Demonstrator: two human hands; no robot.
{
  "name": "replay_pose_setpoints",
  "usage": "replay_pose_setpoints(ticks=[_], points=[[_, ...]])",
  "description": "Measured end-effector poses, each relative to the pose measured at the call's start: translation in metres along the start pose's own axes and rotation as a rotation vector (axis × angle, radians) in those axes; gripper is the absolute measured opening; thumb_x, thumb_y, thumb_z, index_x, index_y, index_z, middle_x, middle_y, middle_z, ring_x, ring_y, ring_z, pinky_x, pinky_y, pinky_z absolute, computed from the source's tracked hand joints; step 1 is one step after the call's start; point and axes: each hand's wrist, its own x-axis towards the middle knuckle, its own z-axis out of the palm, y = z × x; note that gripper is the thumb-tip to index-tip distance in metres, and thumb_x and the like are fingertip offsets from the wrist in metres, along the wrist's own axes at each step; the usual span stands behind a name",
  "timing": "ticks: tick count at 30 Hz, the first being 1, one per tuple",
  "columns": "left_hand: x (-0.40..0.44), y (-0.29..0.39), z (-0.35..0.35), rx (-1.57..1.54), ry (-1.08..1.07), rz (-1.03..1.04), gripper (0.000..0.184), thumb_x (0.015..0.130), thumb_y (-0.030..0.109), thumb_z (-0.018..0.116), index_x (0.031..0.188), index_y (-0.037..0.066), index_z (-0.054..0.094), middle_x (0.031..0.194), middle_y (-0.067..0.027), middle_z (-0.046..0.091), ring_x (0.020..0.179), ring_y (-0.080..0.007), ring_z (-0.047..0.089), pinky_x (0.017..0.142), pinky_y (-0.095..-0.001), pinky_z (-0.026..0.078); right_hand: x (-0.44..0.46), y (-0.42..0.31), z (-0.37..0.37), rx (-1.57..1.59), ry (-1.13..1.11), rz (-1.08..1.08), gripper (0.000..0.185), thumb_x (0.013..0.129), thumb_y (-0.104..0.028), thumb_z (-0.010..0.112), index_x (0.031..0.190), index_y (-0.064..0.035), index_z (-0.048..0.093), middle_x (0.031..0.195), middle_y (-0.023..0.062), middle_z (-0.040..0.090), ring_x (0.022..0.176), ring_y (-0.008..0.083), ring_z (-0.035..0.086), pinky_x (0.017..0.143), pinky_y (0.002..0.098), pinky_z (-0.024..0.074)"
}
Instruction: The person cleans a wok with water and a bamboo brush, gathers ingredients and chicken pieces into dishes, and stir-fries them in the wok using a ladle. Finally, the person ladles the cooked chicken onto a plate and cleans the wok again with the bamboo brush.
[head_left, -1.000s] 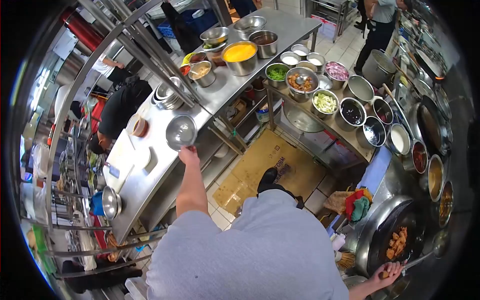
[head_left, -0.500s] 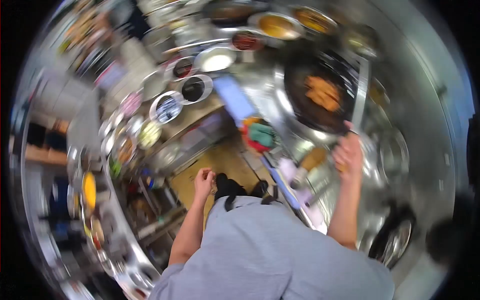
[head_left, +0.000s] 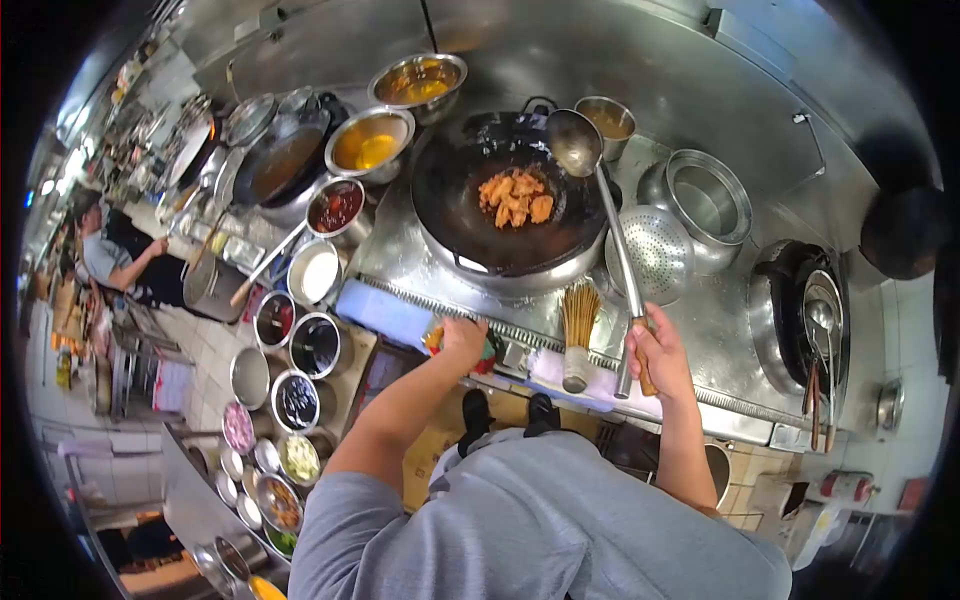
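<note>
A cook's right hand (head_left: 662, 358) grips the wooden handle of a long ladle (head_left: 575, 145), fingers closed around it, the bowl raised at the right rim of a black wok (head_left: 445, 215). Browned pieces of food (head_left: 515, 198) sit in the wok's middle. The left hand (head_left: 464, 340), partly curled, reaches colorful cloths (head_left: 487, 358) at the counter's front edge, seemingly touching them, though its fingertips are hard to make out. A bamboo brush (head_left: 579, 335) stands between the hands.
</note>
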Motion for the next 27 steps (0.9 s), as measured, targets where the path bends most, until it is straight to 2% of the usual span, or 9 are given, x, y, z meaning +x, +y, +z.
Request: replay_pose_setpoints(ticks=[3,6,7,9,10,13,19,23,27], points=[[-0.026,-0.024,-0.035,-0.132,-0.039,0.136,0.061,0.073,0.036,0.068,0.124,0.012,0.044,0.111,-0.0164,0.061,0.104,-0.0315,0.059,0.087,-0.0481,0.041,0.002,0.021,0.02,0.377,-0.028,0.105,0.047,0.092,-0.013,0.049,0.136,-0.0084,0.031,0.072,0.0027,0.049,0.046,0.0084,0.043,0.04,0.0226,0.0369],[-0.044,-0.054,-0.03,-0.992,0.193,0.158,0.051,0.076,0.032,0.062,0.117,0.006,0.046,0.098,-0.0196,0.062,0.089,-0.0348,0.063,0.074,-0.0481,0.049,0.022,0.034,0.042,-0.234,0.152,0.002,0.044,0.092,-0.014,0.05,0.133,-0.0068,0.037,0.078,0.0067,0.054,0.048,0.0127,0.048,0.044,0.0284,0.042],[-0.04,-0.067,-0.024,-0.977,0.184,0.176,0.051,0.076,0.032,0.062,0.117,0.006,0.046,0.098,-0.0196,0.062,0.089,-0.0348,0.063,0.074,-0.0481,0.049,0.029,0.037,0.05,-0.534,0.241,-0.011,0.043,0.091,-0.015,0.05,0.132,-0.0054,0.039,0.08,0.0073,0.055,0.049,0.0132,0.05,0.046,0.0293,0.0432],[-0.03,-0.085,-0.012,-2.266,-0.294,0.167,0.044,0.079,0.033,0.059,0.109,0.002,0.05,0.091,-0.0167,0.062,0.079,-0.0287,0.063,0.069,-0.0418,0.051,0.06,0.062,0.05,-0.676,0.308,-0.213,0.043,0.089,-0.015,0.053,0.129,-0.0031,0.042,0.079,0.0073,0.056,0.05,0.013,0.051,0.047,0.0304,0.0444],[-0.028,-0.09,-0.017,-2.44,-0.318,0.099,0.039,0.081,0.035,0.056,0.102,0.001,0.053,0.085,-0.0132,0.06,0.073,-0.0228,0.06,0.066,-0.0348,0.051,0.062,0.049,0.07,-0.621,0.305,-0.187,0.045,0.089,-0.014,0.053,0.131,-0.0038,0.04,0.076,0.0058,0.055,0.049,0.0123,0.051,0.046,0.0294,0.0431],[-0.011,-0.102,-0.038,-2.623,-0.317,0.042,0.047,0.083,0.048,0.053,0.097,0.004,0.054,0.082,-0.0115,0.059,0.07,-0.0218,0.058,0.065,-0.0354,0.051,0.054,0.036,0.114,-0.377,0.293,-0.134,0.047,0.089,-0.012,0.052,0.133,-0.0051,0.037,0.073,0.0032,0.052,0.049,0.0105,0.048,0.043,0.027,0.0402],[0.025,-0.101,-0.07,-2.427,-0.443,-0.003,0.066,0.078,0.073,0.043,0.088,0.009,0.055,0.079,-0.0091,0.058,0.07,-0.0231,0.057,0.066,-0.0401,0.05,0.009,0.043,0.145,-0.066,0.239,-0.13,0.053,0.091,-0.006,0.048,0.139,-0.0052,0.025,0.068,0.0011,0.045,0.046,0.0082,0.042,0.041,0.0229,0.0361],[0.026,-0.107,-0.084,-2.363,-0.521,-0.008,0.06,0.077,0.07,0.048,0.088,0.011,0.055,0.074,-0.0074,0.057,0.071,-0.0231,0.058,0.066,-0.0395,0.051,-0.042,0.051,0.126,-0.401,0.277,-0.219,0.052,0.09,-0.005,0.049,0.138,-0.0068,0.03,0.065,-0.0011,0.044,0.048,0.0054,0.043,0.043,0.0224,0.0363],[0.044,-0.098,-0.088,-2.416,-0.487,-0.148,0.025,0.081,0.034,0.063,0.086,0.011,0.053,0.08,-0.0065,0.053,0.074,-0.0239,0.054,0.072,-0.0419,0.049,-0.09,0.044,0.104,-0.864,0.281,-0.283,0.052,0.086,-0.006,0.054,0.135,-0.0072,0.035,0.071,0.0098,0.056,0.056,0.0231,0.054,0.055,0.0313,0.0445]])
